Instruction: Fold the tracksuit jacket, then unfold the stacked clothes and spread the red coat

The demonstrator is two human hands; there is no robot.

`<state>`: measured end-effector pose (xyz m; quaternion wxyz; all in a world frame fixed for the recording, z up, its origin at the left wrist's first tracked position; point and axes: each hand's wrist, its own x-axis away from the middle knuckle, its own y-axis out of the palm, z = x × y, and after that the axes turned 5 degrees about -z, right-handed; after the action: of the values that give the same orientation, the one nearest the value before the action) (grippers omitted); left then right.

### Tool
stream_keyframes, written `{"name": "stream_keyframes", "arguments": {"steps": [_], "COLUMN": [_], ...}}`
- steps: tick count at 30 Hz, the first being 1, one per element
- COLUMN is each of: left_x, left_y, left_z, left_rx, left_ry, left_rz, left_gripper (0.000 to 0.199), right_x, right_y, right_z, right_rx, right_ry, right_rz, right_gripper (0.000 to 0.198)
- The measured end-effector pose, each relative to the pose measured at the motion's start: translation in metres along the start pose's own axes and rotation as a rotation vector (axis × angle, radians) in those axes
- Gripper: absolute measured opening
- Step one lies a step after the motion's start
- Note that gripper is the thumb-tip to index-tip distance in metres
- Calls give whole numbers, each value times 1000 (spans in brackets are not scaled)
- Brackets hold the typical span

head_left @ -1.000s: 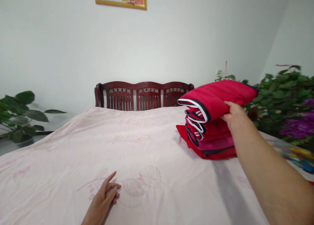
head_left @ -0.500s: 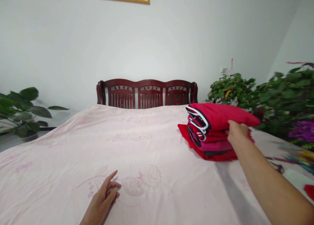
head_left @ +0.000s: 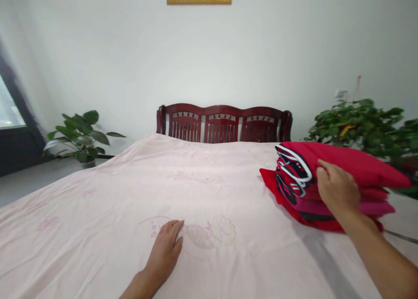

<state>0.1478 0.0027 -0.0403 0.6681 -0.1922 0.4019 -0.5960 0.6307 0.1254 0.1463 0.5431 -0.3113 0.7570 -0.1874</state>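
Observation:
A stack of folded clothes (head_left: 326,218), red, magenta and dark, sits at the right of the pale pink bedsheet (head_left: 107,229). The top piece is a folded red garment (head_left: 352,159) with black-and-white trim at its left end. My right hand (head_left: 339,188) is closed at the near side of this top piece, fingers curled on its edge; the fingertips are partly hidden. Palm down on the sheet, beside a printed flower, my left hand (head_left: 166,244) lies open with nothing in it.
A dark red wooden bench back (head_left: 222,122) stands beyond the far edge, against the wall. Potted plants grow at left (head_left: 81,136) and right (head_left: 362,122). A framed picture (head_left: 199,1) hangs above, and a dark door frame (head_left: 22,146) is at far left.
The view has turned left, so things sit further right. My right hand has moved along the stack's near side toward the trimmed end. My left hand has flattened, palm down.

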Motion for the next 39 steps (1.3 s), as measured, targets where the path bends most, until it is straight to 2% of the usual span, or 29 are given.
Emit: {"name": "stream_keyframes", "arguments": {"steps": [2, 3, 5, 8, 9, 11, 16, 21, 31, 39], "left_x": [-1, -1, -1, 1, 2, 6, 21, 33, 31, 27], "left_y": [1, 1, 2, 2, 2, -1, -21, -38, -36, -35], "left_z": [2, 4, 10, 19, 20, 21, 11, -3, -17, -27], "left_rx": [-173, -240, -334, -409, -422, -432, -426, -469, -478, -483], "left_ry": [-39, -57, -68, -56, -48, -26, 4, -141, -126, -101], "left_rz": [-44, -72, -125, -173, -186, -222, -291, -225, -162, -109], "left_gripper": [46, 47, 47, 50, 52, 55, 59, 61, 56, 48], "right_x": [45, 72, 129, 204, 222, 245, 255, 251, 245, 247], "right_y": [6, 13, 35, 72, 82, 93, 91, 86, 78, 84], "right_z": [-24, -36, -56, -75, -78, -84, -91, -93, -96, -89], "right_rx": [-93, -159, -270, -189, -128, -9, 170, 180, 116, 13], "right_ry": [-131, -173, -198, -97, -79, -106, -215, -210, -175, -156], "right_rz": [97, 31, -233, -578, -652, -711, -662, -665, -658, -584], "right_gripper": [50, 48, 49, 56, 57, 59, 62, 61, 55, 51]}}
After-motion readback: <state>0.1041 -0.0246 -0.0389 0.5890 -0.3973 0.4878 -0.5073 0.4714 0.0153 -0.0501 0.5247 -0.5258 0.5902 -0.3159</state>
